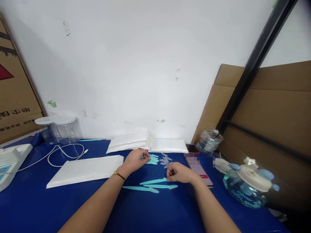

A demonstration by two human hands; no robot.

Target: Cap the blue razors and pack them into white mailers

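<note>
My left hand (pixel 137 160) is over a small heap of short teal pieces (pixel 153 159), its thumb and fingers drawn together. Whatever sits between those fingertips is hidden. With fingers curled in a pinch, my right hand (pixel 181 173) meets the wide end of a long teal eyebrow razor (pixel 153 182). Two more teal razors lie just below it, a middle one (pixel 160 186) and a lower one (pixel 141 189). Between my hands, several small translucent covers (pixel 165 159) are scattered in a loose pile.
White padded mailers (pixel 131 140) lie stacked against the wall, and another mailer (pixel 85 171) rests at left. A phone (pixel 199 170) lies beside my right hand, near a clear teapot-like bottle (pixel 250 184). Lidded jars (pixel 68 131) and a white cable (pixel 58 149) occupy the left.
</note>
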